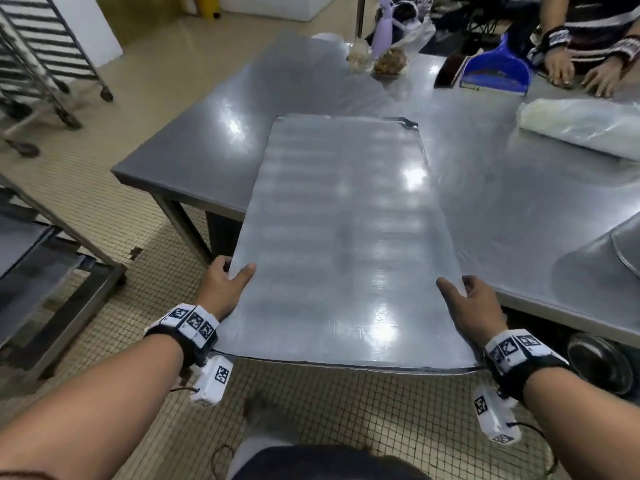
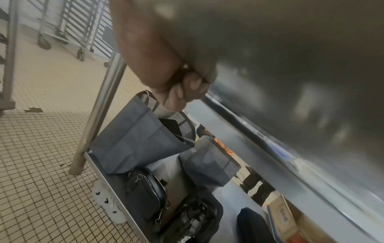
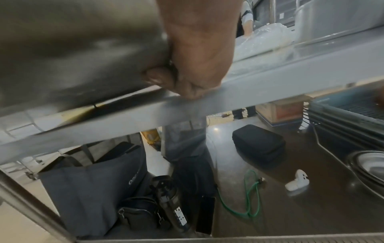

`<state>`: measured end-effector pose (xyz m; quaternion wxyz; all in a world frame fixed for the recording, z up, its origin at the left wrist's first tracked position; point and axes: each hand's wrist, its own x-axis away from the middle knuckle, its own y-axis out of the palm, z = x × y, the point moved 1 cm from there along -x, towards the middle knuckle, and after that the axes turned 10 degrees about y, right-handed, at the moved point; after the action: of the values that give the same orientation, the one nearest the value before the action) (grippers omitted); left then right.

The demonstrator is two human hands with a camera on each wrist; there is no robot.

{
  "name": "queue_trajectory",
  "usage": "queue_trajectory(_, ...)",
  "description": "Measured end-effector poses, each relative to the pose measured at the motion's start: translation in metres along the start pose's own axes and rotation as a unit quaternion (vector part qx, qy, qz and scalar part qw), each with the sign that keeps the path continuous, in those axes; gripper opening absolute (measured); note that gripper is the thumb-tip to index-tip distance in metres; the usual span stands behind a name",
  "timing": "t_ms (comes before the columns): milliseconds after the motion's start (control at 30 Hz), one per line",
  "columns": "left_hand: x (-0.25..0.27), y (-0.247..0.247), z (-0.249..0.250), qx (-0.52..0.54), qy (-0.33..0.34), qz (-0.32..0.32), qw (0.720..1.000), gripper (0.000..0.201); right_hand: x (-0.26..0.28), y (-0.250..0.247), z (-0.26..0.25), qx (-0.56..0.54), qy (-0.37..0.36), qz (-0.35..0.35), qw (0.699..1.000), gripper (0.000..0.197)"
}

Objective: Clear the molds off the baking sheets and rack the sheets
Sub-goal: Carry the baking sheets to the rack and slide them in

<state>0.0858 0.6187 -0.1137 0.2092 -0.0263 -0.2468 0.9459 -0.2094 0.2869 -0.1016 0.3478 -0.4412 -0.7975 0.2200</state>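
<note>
Baking sheet (image 1: 339, 237): bare, half over tabletop (image 1: 485, 202) near edge, far end on it. Left hand (image 1: 225, 289) and right hand (image 1: 474, 306) pinching long sides, thumbs on top. Likely stiff, light, slick, awkwardly wide; best held mid-side.

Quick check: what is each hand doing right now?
Left hand: grips the left edge of the baking sheet, fingers curled underneath.
Right hand: grips the sheet's right edge, likewise.
</note>
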Motion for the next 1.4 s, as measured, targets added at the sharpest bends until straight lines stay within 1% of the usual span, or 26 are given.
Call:
queue_trajectory(33,0.003,-0.003,0.002,0.001,-0.001,0.006,1.0,0.034,-0.003,-0.003,-0.005,0.012,-0.003,-0.003,1.0,0.08)
queue_trajectory(100,0.007,-0.015,0.008,-0.003,0.0,0.025,1.0,0.035,-0.004,-0.007,-0.022,0.014,-0.018,-0.005,1.0,0.085)
queue_trajectory(133,0.008,-0.022,0.012,-0.009,0.002,0.039,0.999,0.035,-0.005,-0.008,-0.031,0.008,-0.036,-0.005,0.999,0.084)
queue_trajectory(200,0.007,-0.04,0.018,-0.019,0.01,0.067,0.998,0.034,-0.003,-0.006,-0.057,0.006,-0.066,-0.005,0.998,0.074)
queue_trajectory(267,0.004,-0.065,0.023,-0.025,0.011,0.092,0.995,0.035,-0.004,0.003,-0.084,-0.005,-0.09,-0.005,0.996,0.077)
queue_trajectory(300,0.0,-0.079,0.024,-0.026,0.009,0.101,0.995,0.038,-0.003,0.008,-0.101,-0.011,-0.102,-0.007,0.995,0.078)
queue_trajectory(367,-0.007,-0.112,0.02,-0.024,0.011,0.126,0.992,0.045,-0.001,0.022,-0.134,-0.01,-0.138,-0.027,0.99,0.073)
queue_trajectory(433,-0.013,-0.144,0.02,-0.011,0.017,0.158,0.987,0.049,0.004,0.035,-0.17,-0.029,-0.176,-0.044,0.983,0.06)
queue_trajectory(500,-0.017,-0.18,0.022,-0.002,0.03,0.195,0.98,0.056,0.009,0.05,-0.212,-0.047,-0.21,-0.062,0.975,0.042)
queue_trajectory(533,-0.021,-0.198,0.026,-0.01,0.038,0.213,0.976,0.055,0.011,0.058,-0.234,-0.051,-0.225,-0.068,0.971,0.036)
queue_trajectory(567,-0.023,-0.217,0.03,-0.019,0.041,0.23,0.972,0.051,0.012,0.066,-0.257,-0.053,-0.237,-0.074,0.967,0.037)
queue_trajectory(633,-0.029,-0.255,0.038,-0.017,0.048,0.266,0.963,0.043,0.015,0.085,-0.304,-0.052,-0.266,-0.079,0.959,0.048)
queue_trajectory(667,-0.029,-0.274,0.044,-0.016,0.053,0.279,0.959,0.037,0.019,0.094,-0.329,-0.049,-0.29,-0.08,0.952,0.05)
queue_trajectory(733,-0.023,-0.31,0.054,-0.023,0.056,0.314,0.948,0.028,0.033,0.111,-0.374,-0.044,-0.34,-0.089,0.935,0.046)
queue_trajectory(833,-0.013,-0.358,0.062,-0.039,0.056,0.366,0.928,0.031,0.053,0.134,-0.435,-0.04,-0.391,-0.11,0.913,0.046)
queue_trajectory(933,0.001,-0.398,0.061,-0.026,0.049,0.405,0.912,0.025,0.066,0.162,-0.491,-0.032,-0.44,-0.141,0.886,0.034)
queue_trajectory(967,0.005,-0.409,0.057,-0.023,0.048,0.42,0.906,0.027,0.069,0.17,-0.506,-0.027,-0.456,-0.149,0.877,0.033)
queue_trajectory(1067,0.031,-0.429,0.055,-0.044,0.035,0.472,0.88,0.035,0.08,0.197,-0.545,-0.009,-0.501,-0.161,0.85,0.051)
queue_trajectory(1133,0.049,-0.432,0.055,-0.051,0.021,0.503,0.863,0.037,0.086,0.215,-0.564,0.001,-0.533,-0.179,0.827,0.057)
queue_trajectory(1200,0.066,-0.43,0.053,-0.051,0.007,0.515,0.856,0.038,0.089,0.233,-0.575,0.008,-0.554,-0.201,0.808,0.057)
queue_trajectory(1300,0.095,-0.413,0.051,-0.047,-0.022,0.546,0.836,0.052,0.094,0.252,-0.58,0.008,-0.562,-0.268,0.782,0.055)
queue_trajectory(1367,0.111,-0.392,0.056,-0.061,-0.033,0.553,0.83,0.054,0.094,0.263,-0.578,0.021,-0.563,-0.307,0.767,0.055)
queue_trajectory(1400,0.116,-0.38,0.057,-0.066,-0.046,0.558,0.826,0.059,0.093,0.268,-0.575,0.028,-0.563,-0.323,0.761,0.055)
